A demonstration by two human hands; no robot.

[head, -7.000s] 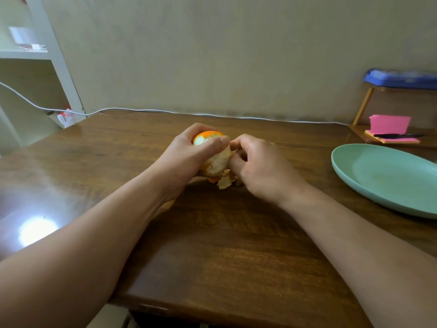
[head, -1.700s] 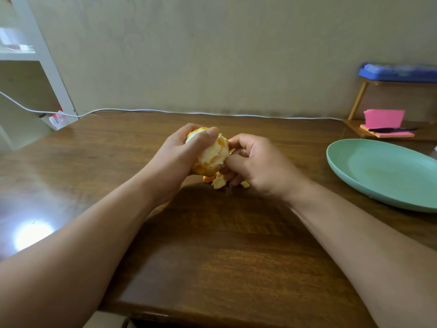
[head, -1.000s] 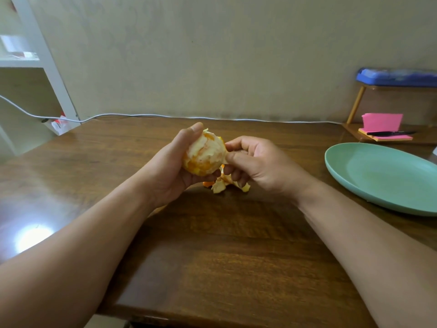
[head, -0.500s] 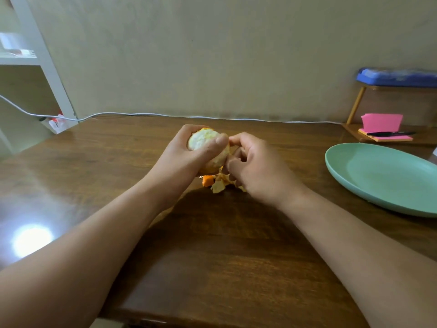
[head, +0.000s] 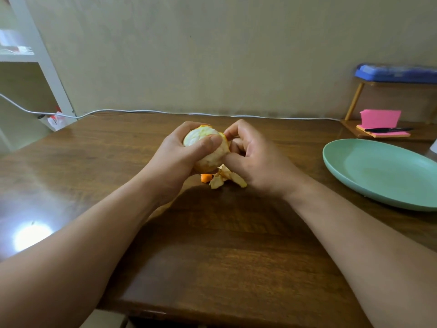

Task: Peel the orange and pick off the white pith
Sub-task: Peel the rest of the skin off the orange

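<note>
- We saw the round, mostly peeled orange (head: 201, 136), pale with white pith and with a thin strip of orange rind on its far right edge. It was held just above the brown wooden surface (head: 212, 245), near its middle.
- The left hand (head: 172, 159) gripped it: the fingers (head: 188, 126) curled round the far side and the thumb lay across the near face.
- The right hand (head: 257, 159) met the fruit from the right with its fingers bent tight. The forefinger tip was at the rind strip and the thumb pressed the lower right side, a narrow pinch on the orange.
- We could not tell whether any pith sat between those tips. The left palm hid the fruit's underside.
- A small heap of loose peel scraps (head: 224, 179), pale with one bright orange bit, lay on the surface right below the fruit, partly behind the right hand.
- An oval green plate (head: 378, 171) sat well apart to the right, cut off by the frame edge.
- At the far right corner stood a low wooden stand (head: 353, 102) with a blurred blue box (head: 397, 73) on top. Beneath it were pink sticky notes (head: 380, 118) with a black pen (head: 387, 129) across them.
- A white cable (head: 165, 111) ran along the wall, and a white shelf unit (head: 45, 60) was cut off at the left.
</note>
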